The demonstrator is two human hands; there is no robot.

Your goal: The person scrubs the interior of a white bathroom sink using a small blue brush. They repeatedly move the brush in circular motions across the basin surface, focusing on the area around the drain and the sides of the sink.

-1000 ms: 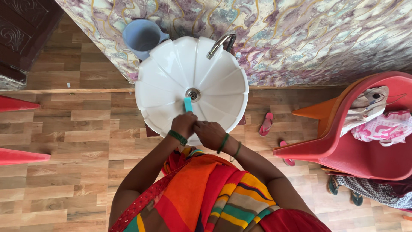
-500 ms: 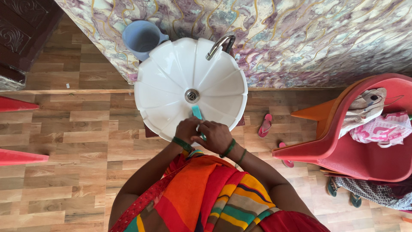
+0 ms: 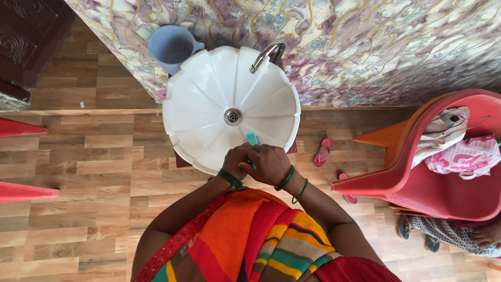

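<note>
Orange, red and striped cloth (image 3: 261, 240) fills the near edge at six o'clock, draped over the person's shoulders. From it both forearms reach toward twelve o'clock and meet over the near rim of the basin. The left hand (image 3: 237, 162), with dark green bangles at its wrist, is curled closed around the lower part of a small teal plastic stick-shaped object (image 3: 252, 139); the right hand (image 3: 270, 164), wearing green bangles too, folds over the same object from the three o'clock side, fingers bent tight. The two hands touch each other. Only the teal tip shows, poking out above the knuckles inside the bowl, just below the drain.

Beyond the hands sits the white fluted ceramic washbasin (image 3: 209, 104), its metal drain (image 3: 233, 116) at the centre and a curved chrome tap (image 3: 267, 56) at its one o'clock rim. A pale blue plastic mug (image 3: 171, 47) stands at the basin's eleven o'clock. At three o'clock, well apart, a red plastic chair (image 3: 443, 183) holds pink and white cloth bags (image 3: 459, 151). Pink sandals (image 3: 323, 152) lie on the wood-patterned floor (image 3: 94, 156).
</note>
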